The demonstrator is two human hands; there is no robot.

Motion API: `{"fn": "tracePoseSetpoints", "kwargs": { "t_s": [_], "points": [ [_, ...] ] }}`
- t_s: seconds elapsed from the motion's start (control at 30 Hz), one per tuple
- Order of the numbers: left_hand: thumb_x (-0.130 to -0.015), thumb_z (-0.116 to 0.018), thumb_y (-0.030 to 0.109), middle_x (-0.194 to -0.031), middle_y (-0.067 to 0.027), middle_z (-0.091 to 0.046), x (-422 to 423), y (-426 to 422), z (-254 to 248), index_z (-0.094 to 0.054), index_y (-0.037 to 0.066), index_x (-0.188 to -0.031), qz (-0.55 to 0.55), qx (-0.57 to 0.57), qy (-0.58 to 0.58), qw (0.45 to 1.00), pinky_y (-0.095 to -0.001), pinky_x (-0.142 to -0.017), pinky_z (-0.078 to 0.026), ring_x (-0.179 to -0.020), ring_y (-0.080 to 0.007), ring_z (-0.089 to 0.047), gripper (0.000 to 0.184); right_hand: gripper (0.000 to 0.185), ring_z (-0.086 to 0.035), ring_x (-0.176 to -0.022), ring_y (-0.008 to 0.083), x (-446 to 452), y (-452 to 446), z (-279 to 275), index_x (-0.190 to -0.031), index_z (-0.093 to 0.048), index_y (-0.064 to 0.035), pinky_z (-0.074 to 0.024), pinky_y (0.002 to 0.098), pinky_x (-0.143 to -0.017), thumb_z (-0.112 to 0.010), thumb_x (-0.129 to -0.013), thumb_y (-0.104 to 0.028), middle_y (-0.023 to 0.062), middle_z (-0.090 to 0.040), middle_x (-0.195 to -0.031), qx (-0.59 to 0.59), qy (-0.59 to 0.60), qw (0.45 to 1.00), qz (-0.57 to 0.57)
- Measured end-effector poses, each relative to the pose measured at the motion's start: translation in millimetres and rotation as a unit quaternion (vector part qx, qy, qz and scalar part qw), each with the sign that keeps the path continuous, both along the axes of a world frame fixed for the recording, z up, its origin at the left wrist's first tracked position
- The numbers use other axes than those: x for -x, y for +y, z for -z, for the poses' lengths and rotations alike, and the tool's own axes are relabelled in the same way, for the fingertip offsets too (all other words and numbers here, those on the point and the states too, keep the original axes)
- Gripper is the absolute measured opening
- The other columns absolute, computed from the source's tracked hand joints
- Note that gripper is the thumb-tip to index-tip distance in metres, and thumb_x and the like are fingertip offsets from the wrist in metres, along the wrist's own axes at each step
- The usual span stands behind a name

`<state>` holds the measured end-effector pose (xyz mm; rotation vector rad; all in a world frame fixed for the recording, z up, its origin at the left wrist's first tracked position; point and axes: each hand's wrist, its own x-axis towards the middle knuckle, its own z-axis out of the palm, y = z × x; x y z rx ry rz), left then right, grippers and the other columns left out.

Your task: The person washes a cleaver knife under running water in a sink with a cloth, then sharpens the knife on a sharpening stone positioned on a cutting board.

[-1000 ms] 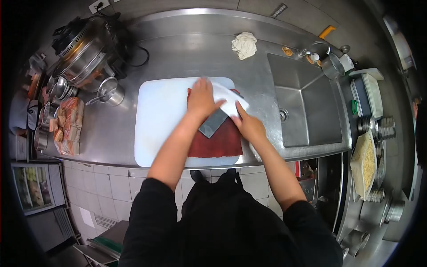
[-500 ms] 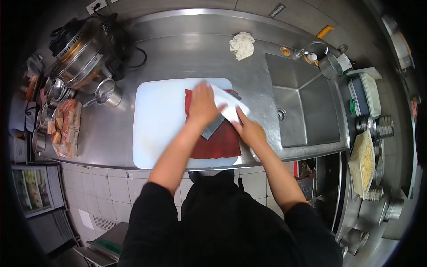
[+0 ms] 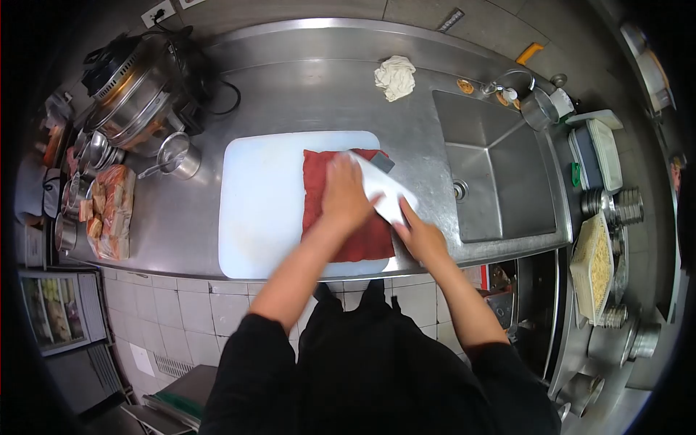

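My right hand is closed around the handle end of a broad, bright-bladed knife, probably a cleaver. My left hand lies on the far part of the blade, thumb apart from the blurred fingers. Under the blade is a grey sharpening stone; only its far end shows. A folded red cloth lies beneath the stone, on the right part of a white cutting board. The knife hides the middle of the stone, and my right hand covers most of the handle.
A sink is set into the steel counter on the right. A crumpled white cloth lies at the back. To the left stand a metal jug, packaged food and a large appliance.
Both hands and the knife have moved nearer to me and slightly right along the stone. The stone's near end, visible before, is now covered; its far end shows more.
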<state>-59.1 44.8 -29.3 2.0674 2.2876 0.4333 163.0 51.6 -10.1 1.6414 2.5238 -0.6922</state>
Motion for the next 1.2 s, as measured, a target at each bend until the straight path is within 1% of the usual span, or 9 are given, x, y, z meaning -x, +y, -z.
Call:
{"fn": "tracePoseSetpoints", "kwargs": {
  "t_s": [0.13, 0.23, 0.4, 0.57, 0.77, 0.87, 0.93, 1.07, 1.2],
  "points": [
    [-0.090, -0.058, 0.064, -0.158, -0.0337, -0.031, -38, -39, -12, -0.039, -0.013, -0.148, 0.050, 0.049, -0.031, 0.997, -0.0548, -0.124, -0.011, -0.150, -0.0470, -0.024, 0.098, 0.073, -0.072, -0.081, 0.0429, -42, -44, -7, -0.160, -0.028, -0.0353, -0.0562, 0.0522, -0.075, -0.059, -0.096, -0.052, 0.0205, -0.075, -0.092, 0.002, 0.015, 1.000, 0.005],
    [-0.091, -0.060, 0.063, -0.158, -0.0282, -0.035, 25, 17, -21, -0.039, -0.011, -0.149, -0.023, 0.060, -0.028, 0.998, -0.0480, -0.124, -0.018, -0.150, -0.0409, -0.028, 0.096, 0.066, -0.069, -0.090, 0.0465, 28, 21, -9, -0.158, -0.032, -0.0332, -0.0537, 0.0527, -0.079, -0.054, -0.098, -0.054, 0.0231, -0.073, -0.096, 0.002, 0.018, 1.000, -0.020],
    [-0.088, -0.068, 0.053, -0.152, -0.0319, -0.040, 60, 40, -5, -0.044, -0.013, -0.143, -0.045, -0.045, -0.021, 0.998, -0.0475, -0.121, -0.026, -0.144, -0.0451, -0.035, 0.089, 0.064, -0.069, -0.092, 0.0456, 70, 51, -17, -0.156, -0.036, -0.0332, -0.0535, 0.0531, -0.080, -0.050, -0.099, -0.056, 0.0234, -0.073, -0.098, -0.006, 0.025, 0.999, -0.020],
    [-0.090, -0.063, 0.060, -0.158, -0.0349, -0.029, -32, -38, -6, -0.042, -0.013, -0.145, 0.027, -0.006, -0.045, 0.999, -0.0539, -0.125, -0.012, -0.151, -0.0456, -0.022, 0.094, 0.072, -0.071, -0.080, 0.0446, -47, -37, 6, -0.159, -0.028, -0.0365, -0.0553, 0.0528, -0.072, -0.057, -0.096, -0.054, 0.0198, -0.074, -0.092, 0.006, 0.050, 0.999, -0.006],
    [-0.087, -0.067, 0.058, -0.154, -0.0318, -0.038, 71, 38, -2, -0.042, -0.013, -0.144, -0.052, -0.009, -0.033, 0.998, -0.0473, -0.122, -0.026, -0.145, -0.0462, -0.033, 0.094, 0.064, -0.069, -0.099, 0.0408, 79, 53, -29, -0.158, -0.032, -0.0330, -0.0545, 0.0504, -0.083, -0.048, -0.100, -0.056, 0.0169, -0.074, -0.101, 0.013, -0.021, 0.999, -0.044],
    [-0.088, -0.067, 0.057, -0.154, -0.0323, -0.038, 69, 35, -9, -0.045, -0.013, -0.142, -0.049, -0.020, -0.024, 0.998, -0.0496, -0.121, -0.026, -0.145, -0.0462, -0.033, 0.091, 0.064, -0.070, -0.092, 0.0415, 76, 50, -24, -0.158, -0.032, -0.0324, -0.0551, 0.0511, -0.080, -0.050, -0.100, -0.055, 0.0181, -0.074, -0.100, -0.002, 0.004, 0.999, -0.046],
    [-0.089, -0.065, 0.058, -0.155, -0.0309, -0.036, 26, 5, -7, -0.043, -0.012, -0.144, -0.015, -0.020, -0.013, 1.000, -0.0522, -0.123, -0.020, -0.147, -0.0451, -0.030, 0.092, 0.065, -0.069, -0.094, 0.0456, 30, 14, -12, -0.158, -0.032, -0.0332, -0.0535, 0.0530, -0.081, -0.052, -0.100, -0.054, 0.0275, -0.071, -0.101, 0.031, 0.035, 0.999, -0.018],
    [-0.090, -0.061, 0.060, -0.160, -0.0317, -0.029, -41, -50, -11, -0.042, -0.012, -0.146, 0.032, 0.037, -0.063, 0.997, -0.0557, -0.125, -0.010, -0.152, -0.0442, -0.019, 0.093, 0.068, -0.069, -0.090, 0.0471, -29, -32, -13, -0.159, -0.030, -0.0336, -0.0536, 0.0526, -0.080, -0.054, -0.099, -0.053, 0.0270, -0.072, -0.100, 0.081, 0.015, 0.997, 0.013],
    [-0.089, -0.066, 0.058, -0.159, -0.0294, -0.033, 42, 17, -7, -0.041, -0.011, -0.147, -0.045, 0.022, -0.053, 0.997, -0.0481, -0.125, -0.017, -0.151, -0.0424, -0.025, 0.093, 0.067, -0.070, -0.092, 0.0442, 47, 29, -14, -0.159, -0.031, -0.0312, -0.0540, 0.0526, -0.080, -0.051, -0.099, -0.054, 0.0234, -0.073, -0.098, 0.031, 0.005, 0.999, -0.035]
  ]
}}
